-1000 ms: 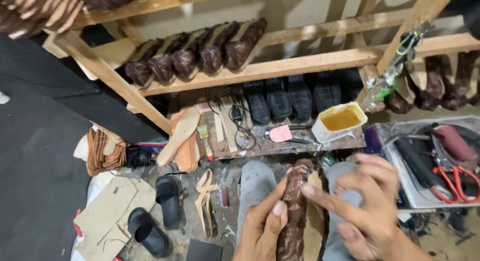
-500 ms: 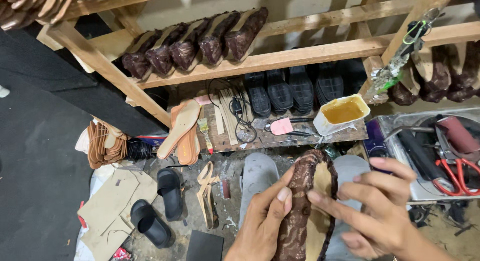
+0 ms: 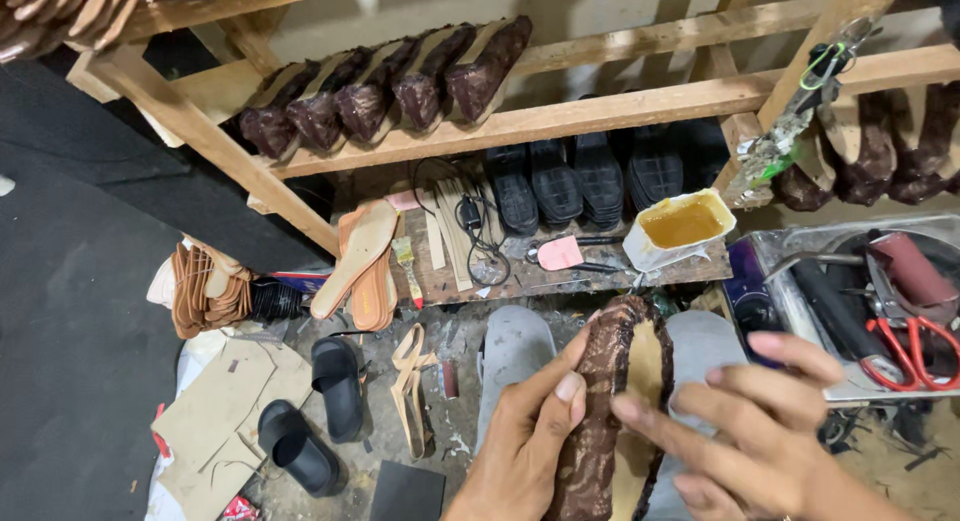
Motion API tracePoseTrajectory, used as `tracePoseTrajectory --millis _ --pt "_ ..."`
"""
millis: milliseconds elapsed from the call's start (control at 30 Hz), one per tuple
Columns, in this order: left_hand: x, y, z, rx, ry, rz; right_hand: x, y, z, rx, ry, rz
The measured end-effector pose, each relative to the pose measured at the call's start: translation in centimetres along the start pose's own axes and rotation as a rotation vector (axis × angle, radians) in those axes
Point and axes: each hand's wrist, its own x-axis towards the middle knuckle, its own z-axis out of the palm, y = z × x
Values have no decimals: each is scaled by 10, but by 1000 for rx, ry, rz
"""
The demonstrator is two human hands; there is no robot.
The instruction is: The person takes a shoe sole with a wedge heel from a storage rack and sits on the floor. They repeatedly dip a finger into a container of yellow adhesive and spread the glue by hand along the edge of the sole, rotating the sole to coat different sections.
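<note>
A brown patterned shoe upper with a tan insole (image 3: 615,401) lies over my knees at the bottom centre. My left hand (image 3: 525,441) grips its left edge, thumb pressed on the patterned fabric. My right hand (image 3: 760,431) holds its right side, fingers spread and the index finger pressing the fabric near the insole edge.
A white tub of yellow glue (image 3: 680,226) and pink-handled scissors (image 3: 562,253) sit on a low wooden board (image 3: 560,276). Brown shoes (image 3: 390,86) line the wooden shelf. Red-handled scissors (image 3: 925,346) lie in a tray at right. Black slides (image 3: 315,406) and cardboard patterns (image 3: 215,411) cover the floor.
My view has shifted slightly and both hands have moved up along the shoe upper, the right fingers spreading wider across it.
</note>
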Motion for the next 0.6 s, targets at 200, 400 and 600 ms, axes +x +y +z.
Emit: tracePoseTrajectory --millis 200,400,600 --pt "-5 -2 -3 22 -13 73 9 -11 -2 69 -20 106" --pt "-11 3 -7 113 8 80 21 -15 1 79 1 136" --pt "-10 -4 -12 90 -3 83 24 -6 1 78 -29 87"
